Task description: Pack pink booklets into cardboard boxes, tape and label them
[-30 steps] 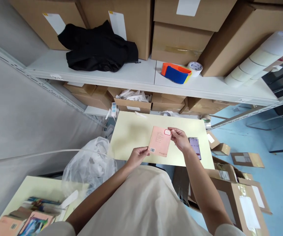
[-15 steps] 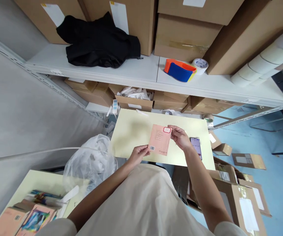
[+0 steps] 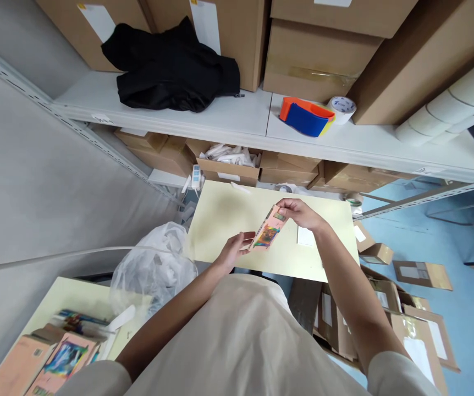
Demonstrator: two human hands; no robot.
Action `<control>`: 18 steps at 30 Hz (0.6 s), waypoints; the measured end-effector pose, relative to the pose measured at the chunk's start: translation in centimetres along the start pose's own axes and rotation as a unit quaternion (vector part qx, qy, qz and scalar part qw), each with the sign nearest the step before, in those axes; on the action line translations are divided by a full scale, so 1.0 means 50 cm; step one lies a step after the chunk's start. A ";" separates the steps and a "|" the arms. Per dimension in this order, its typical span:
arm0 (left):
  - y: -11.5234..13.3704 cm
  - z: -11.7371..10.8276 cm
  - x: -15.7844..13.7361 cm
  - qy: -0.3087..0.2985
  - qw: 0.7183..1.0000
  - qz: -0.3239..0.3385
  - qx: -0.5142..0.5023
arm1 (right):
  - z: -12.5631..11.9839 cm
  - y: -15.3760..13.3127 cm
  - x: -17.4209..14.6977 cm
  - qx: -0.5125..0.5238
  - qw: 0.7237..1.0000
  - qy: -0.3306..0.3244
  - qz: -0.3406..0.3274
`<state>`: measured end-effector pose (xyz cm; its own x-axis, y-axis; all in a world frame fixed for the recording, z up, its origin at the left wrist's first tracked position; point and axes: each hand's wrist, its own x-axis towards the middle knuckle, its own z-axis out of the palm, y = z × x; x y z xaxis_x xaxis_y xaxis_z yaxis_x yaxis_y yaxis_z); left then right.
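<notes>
A thin pink book (image 3: pixel 268 231) with a bright multicoloured picture on its cover is tilted above the pale yellow table (image 3: pixel 216 220). My right hand (image 3: pixel 298 213) pinches its upper end between thumb and fingers. At the lower left corner is my left hand (image 3: pixel 232 250), its fingers stretched out and apart; whether they touch the book I cannot tell. A white flat piece (image 3: pixel 305 236) lies on the table beside my right wrist. The phone is hidden from view.
Several similar pink books (image 3: pixel 61 360) are stacked on a side table at lower left. A clear plastic bag (image 3: pixel 154 264) bulges beside the table. A shelf (image 3: pixel 253 118) ahead bears cartons, black clothing (image 3: pixel 175 71) and tape rolls. Cardboard boxes (image 3: pixel 422 275) lie on the right floor.
The book has turned from its pink back with a barcode to its colourful cover, now tilted. My left fingers have opened from their pinch. My right forearm now covers the phone.
</notes>
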<state>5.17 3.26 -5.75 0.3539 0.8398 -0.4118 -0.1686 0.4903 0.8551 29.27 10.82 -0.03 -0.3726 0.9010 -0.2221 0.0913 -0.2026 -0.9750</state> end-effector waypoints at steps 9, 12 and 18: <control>0.049 0.007 0.015 0.050 0.983 0.099 0.146 | 0.033 -0.002 0.006 0.002 0.995 0.095 0.015; 0.047 0.003 0.014 0.064 0.992 0.076 0.078 | 0.044 0.026 -0.048 0.071 0.989 0.129 0.017; 0.020 -0.009 0.018 0.051 0.997 0.029 0.043 | 0.121 0.119 -0.132 0.120 0.972 0.196 0.059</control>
<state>4.91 4.63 -5.41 0.2505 0.8872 -0.3874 -0.1042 0.4226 0.9003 26.68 1.37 -4.41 0.0110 0.9335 -0.3585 -0.1237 -0.3545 -0.9268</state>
